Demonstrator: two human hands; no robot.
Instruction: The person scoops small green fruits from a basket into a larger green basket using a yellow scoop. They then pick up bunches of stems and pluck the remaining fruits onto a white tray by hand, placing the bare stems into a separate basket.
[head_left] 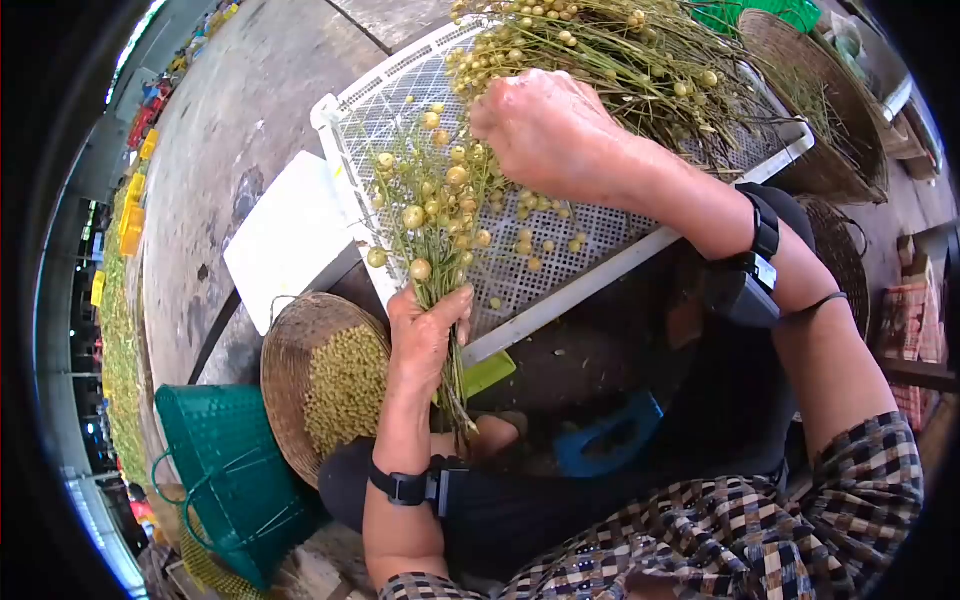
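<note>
My left hand (430, 335) is wrapped round a bunch of thin green stems with round yellow pods (432, 215). The pod heads point up and away from me, and the cut ends hang below my fist. Beyond the bunch, at its upper right, my right hand (548, 130) is closed, its fingers curled downward. Its fingertips are turned away, so what they grip is hidden. Under both lies a white perforated tray (590, 255) with several loose pods (525, 240) on it. A big heap of podded stems (620, 70) covers the tray's far right part.
At lower left stand a round wicker basket (285, 370) of small yellow-green pods and a teal woven basket (225, 470). A white box (290, 240) sits left of the tray. Another wicker basket (830, 110) is at far right. Something blue (610, 440) lies below the tray.
</note>
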